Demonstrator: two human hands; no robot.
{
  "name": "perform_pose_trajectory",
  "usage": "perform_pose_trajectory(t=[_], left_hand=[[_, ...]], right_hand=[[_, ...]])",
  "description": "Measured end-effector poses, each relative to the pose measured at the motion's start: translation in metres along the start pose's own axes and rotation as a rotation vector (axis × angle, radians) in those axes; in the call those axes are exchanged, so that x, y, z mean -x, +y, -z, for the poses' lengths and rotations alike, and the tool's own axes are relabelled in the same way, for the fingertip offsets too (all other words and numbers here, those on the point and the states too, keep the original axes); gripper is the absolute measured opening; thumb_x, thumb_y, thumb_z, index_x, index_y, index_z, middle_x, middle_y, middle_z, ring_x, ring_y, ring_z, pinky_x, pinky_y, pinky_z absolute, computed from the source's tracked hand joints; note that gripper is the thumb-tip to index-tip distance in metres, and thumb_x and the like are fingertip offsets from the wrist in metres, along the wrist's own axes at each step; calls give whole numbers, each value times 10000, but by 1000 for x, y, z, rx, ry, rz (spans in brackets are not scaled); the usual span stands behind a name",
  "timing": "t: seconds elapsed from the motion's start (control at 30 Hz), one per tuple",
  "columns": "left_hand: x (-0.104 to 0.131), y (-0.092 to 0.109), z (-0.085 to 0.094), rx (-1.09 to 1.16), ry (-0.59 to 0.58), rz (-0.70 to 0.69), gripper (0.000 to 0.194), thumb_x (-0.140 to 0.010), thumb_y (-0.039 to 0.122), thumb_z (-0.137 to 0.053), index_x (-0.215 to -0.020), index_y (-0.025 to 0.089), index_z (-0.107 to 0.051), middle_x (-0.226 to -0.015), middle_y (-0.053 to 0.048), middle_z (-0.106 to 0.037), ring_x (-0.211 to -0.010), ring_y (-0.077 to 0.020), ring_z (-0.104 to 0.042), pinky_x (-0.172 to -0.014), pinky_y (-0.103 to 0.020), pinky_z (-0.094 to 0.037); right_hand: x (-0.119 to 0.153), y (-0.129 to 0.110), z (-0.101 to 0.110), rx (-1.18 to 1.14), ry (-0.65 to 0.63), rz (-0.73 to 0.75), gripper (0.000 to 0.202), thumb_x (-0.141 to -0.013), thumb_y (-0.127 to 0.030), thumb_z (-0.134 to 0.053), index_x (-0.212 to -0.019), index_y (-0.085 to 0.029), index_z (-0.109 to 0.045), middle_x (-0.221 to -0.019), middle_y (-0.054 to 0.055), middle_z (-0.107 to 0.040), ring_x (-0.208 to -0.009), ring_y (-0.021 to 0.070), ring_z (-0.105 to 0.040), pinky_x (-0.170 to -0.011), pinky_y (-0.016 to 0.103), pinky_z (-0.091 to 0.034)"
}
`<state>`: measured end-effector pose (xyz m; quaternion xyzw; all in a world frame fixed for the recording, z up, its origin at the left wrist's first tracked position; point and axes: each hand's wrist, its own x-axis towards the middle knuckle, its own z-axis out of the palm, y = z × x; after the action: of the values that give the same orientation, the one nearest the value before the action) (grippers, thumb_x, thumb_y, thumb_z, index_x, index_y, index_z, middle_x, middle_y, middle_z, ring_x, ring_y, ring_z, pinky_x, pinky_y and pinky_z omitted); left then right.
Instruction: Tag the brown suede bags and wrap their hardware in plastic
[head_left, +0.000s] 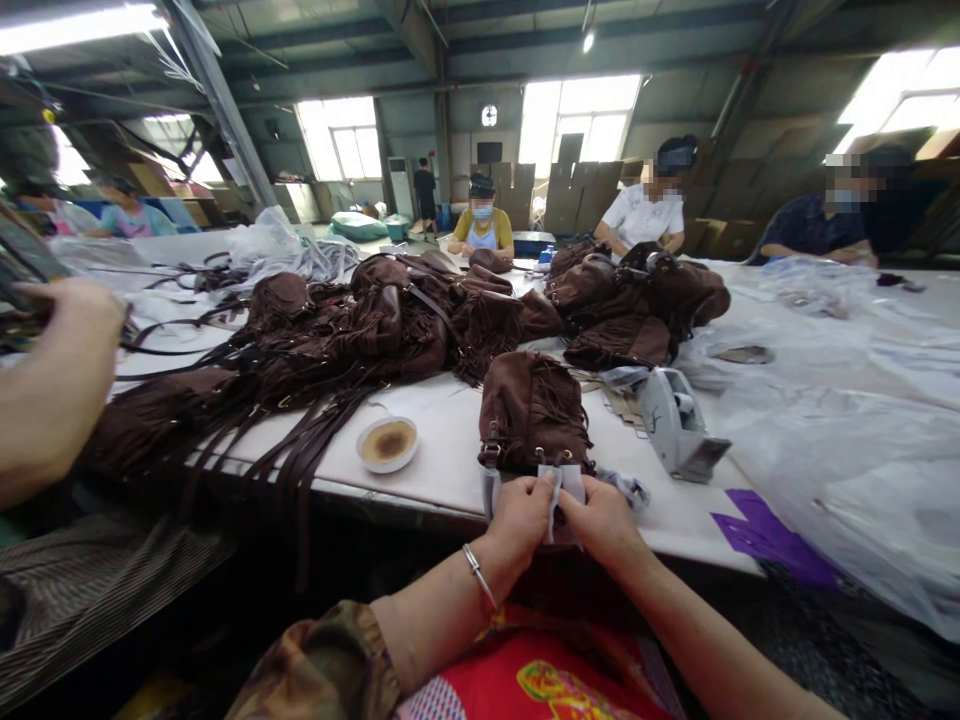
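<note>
A brown fringed bag [529,410] lies on the table's near edge, straight in front of me. Just below it, my left hand [521,515] pinches a piece of white paper [552,490] between thumb and fingers. My right hand [606,520] closes on the same paper from the other side. The paper sits over the bag's near end, by small metal rings. Another pale wrapping [490,490] shows at the bag's left corner. What lies under my fingers is hidden.
Brown bags [397,320] with long straps are heaped behind. A white dish [387,444] with brown residue stands left. Right are a grey tape dispenser [679,425], purple material [772,540] and clear plastic bags [847,450]. A co-worker's arm [52,390] reaches in at left; several people sit opposite.
</note>
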<state>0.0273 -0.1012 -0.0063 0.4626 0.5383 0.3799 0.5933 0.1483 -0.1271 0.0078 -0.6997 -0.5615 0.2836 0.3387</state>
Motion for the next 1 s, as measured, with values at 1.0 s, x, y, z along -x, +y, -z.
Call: perform_pose_trajectory(t=[1.0], left_hand=[[10,-3,11,-124,-33,-120,282,-841,379,-535,-771,131,-650,-697,-20,-629,-612,-136,-525,-543,-235,-390]], right_hand=[[16,3,-8,-238,108,-14,363,-781,-484,-623,-938,-160,-671,-802,84,-750,-712,239,-688,-636,305,-526]])
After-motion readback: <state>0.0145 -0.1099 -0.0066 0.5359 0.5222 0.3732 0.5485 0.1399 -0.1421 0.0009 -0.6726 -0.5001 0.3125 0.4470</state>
